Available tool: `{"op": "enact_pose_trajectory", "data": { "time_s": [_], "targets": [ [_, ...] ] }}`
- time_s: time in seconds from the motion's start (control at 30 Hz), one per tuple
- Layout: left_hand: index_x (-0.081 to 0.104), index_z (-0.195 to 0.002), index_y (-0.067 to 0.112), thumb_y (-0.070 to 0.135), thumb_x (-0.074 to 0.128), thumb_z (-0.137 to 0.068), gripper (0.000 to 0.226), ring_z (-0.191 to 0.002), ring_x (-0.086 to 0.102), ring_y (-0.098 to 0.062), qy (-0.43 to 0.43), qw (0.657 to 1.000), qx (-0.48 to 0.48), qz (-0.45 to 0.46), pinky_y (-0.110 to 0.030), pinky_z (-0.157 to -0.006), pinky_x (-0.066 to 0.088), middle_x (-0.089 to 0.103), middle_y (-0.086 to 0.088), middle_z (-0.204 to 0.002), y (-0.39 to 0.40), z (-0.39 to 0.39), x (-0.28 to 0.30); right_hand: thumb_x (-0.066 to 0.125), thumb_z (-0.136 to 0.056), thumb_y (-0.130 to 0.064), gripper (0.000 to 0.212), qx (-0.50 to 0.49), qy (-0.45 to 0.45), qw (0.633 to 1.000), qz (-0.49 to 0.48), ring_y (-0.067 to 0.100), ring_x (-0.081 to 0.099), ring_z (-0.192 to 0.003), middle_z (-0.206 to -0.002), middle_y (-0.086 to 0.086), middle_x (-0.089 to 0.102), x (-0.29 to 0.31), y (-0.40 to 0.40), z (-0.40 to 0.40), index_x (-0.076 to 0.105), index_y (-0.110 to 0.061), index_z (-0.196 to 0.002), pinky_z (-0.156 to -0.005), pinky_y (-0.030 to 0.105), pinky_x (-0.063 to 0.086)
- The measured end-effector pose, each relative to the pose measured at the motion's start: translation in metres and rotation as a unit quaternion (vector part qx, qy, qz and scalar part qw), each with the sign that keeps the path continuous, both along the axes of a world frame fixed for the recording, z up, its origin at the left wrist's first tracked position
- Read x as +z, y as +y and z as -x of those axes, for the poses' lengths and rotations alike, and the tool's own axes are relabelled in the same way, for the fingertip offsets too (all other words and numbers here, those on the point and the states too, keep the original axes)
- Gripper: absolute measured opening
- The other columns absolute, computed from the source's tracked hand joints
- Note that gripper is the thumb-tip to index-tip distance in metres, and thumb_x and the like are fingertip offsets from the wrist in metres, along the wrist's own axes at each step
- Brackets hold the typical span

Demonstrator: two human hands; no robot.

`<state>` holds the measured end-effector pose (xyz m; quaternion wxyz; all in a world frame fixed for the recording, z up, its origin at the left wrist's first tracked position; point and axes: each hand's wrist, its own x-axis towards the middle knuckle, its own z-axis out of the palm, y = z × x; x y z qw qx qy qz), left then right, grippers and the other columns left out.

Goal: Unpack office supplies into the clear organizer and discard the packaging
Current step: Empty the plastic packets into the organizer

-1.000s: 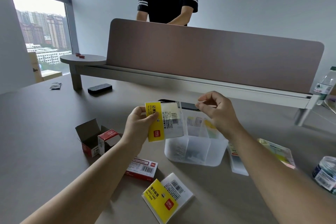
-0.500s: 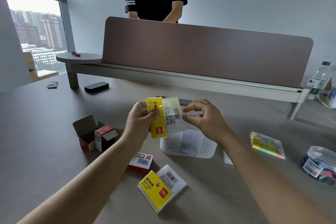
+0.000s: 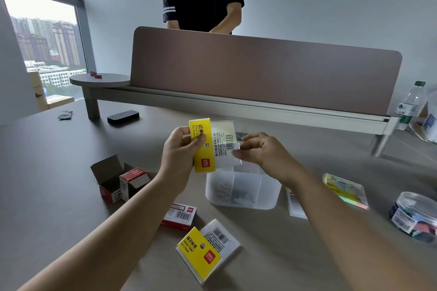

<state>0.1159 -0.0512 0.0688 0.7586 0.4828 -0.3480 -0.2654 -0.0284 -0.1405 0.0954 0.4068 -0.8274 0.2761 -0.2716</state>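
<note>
I hold a sticky-note pack with a yellow label and clear wrap above the table. My left hand grips its yellow end. At the pack's right edge, the fingertips of my right hand pinch the clear wrap. Just below stands the clear organizer, with small items inside its compartments. An index-tab pack with a yellow label lies near the front. A red staple box lies beside my left forearm.
Two opened red boxes stand at the left. A pastel sticky-note block and a clear tub of clips sit at the right. A brown divider panel crosses the desk, with a person behind it. A black remote and a water bottle lie farther back.
My right hand has come left from above the organizer to the pack's right edge and now pinches the wrap. The left hand keeps holding the pack.
</note>
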Motion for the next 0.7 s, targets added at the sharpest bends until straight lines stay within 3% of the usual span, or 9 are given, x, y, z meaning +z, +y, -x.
{"op": "enact_pose_trajectory", "data": {
  "time_s": [0.1,0.23,0.37,0.47,0.57,0.7],
  "targets": [
    [0.049,-0.084,0.015,0.007,0.047,-0.088,0.009,-0.083,0.061,-0.020,0.000,1.000,-0.001,0.000,-0.029,-0.061,0.055,0.062,-0.006,-0.093,-0.006,-0.002,0.003,0.062,-0.081,-0.021,0.023,-0.004,-0.032,0.999,-0.038,0.005,0.052,-0.089,-0.107,-0.002,0.052,0.000,-0.005,-0.001,0.064,-0.007,-0.100,-0.072,0.004,0.040],
    [0.049,-0.083,0.015,0.009,0.048,-0.089,0.008,-0.083,0.061,-0.021,0.008,1.000,0.020,-0.007,-0.036,-0.069,0.053,0.061,-0.006,-0.094,-0.014,-0.009,0.005,0.057,-0.084,-0.021,0.007,-0.014,-0.073,0.991,-0.112,0.016,0.060,-0.087,-0.088,0.001,0.065,0.001,-0.017,0.000,0.063,-0.017,-0.081,-0.086,0.029,0.049],
    [0.050,-0.082,0.014,0.007,0.049,-0.088,0.009,-0.080,0.060,-0.021,0.026,0.999,0.026,-0.023,-0.039,-0.070,0.051,0.060,-0.004,-0.088,-0.020,-0.015,0.004,0.054,-0.087,-0.013,0.011,-0.017,-0.101,0.976,-0.194,0.011,0.067,-0.057,-0.078,0.007,0.067,0.006,-0.027,0.001,0.060,-0.008,-0.079,-0.062,0.022,0.058],
    [0.050,-0.081,0.014,0.007,0.050,-0.088,0.009,-0.081,0.060,-0.022,0.032,0.998,0.031,-0.037,-0.042,-0.072,0.052,0.060,-0.005,-0.088,-0.026,-0.017,0.003,0.054,-0.087,-0.009,0.011,-0.042,-0.117,0.968,-0.218,0.010,0.065,-0.047,-0.075,0.012,0.065,0.010,-0.033,-0.003,0.059,-0.002,-0.080,-0.052,0.022,0.057],
    [0.050,-0.081,0.014,0.009,0.052,-0.087,0.008,-0.085,0.060,-0.025,0.036,0.997,0.044,-0.052,-0.046,-0.076,0.052,0.060,-0.006,-0.089,-0.029,-0.027,0.001,0.055,-0.086,-0.008,0.011,-0.086,-0.134,0.968,-0.192,0.011,0.063,-0.043,-0.071,0.012,0.062,0.014,-0.044,-0.002,0.059,0.000,-0.079,-0.049,0.022,0.056],
    [0.050,-0.082,0.015,0.010,0.052,-0.087,0.008,-0.085,0.060,-0.024,0.050,0.995,0.056,-0.064,-0.043,-0.075,0.052,0.060,-0.007,-0.091,-0.028,-0.041,-0.005,0.051,-0.088,-0.006,0.009,-0.109,-0.070,0.991,-0.033,0.019,0.060,-0.066,-0.081,0.013,0.059,0.016,-0.059,0.005,0.058,0.000,-0.091,-0.053,0.019,0.055]
  ]
}}
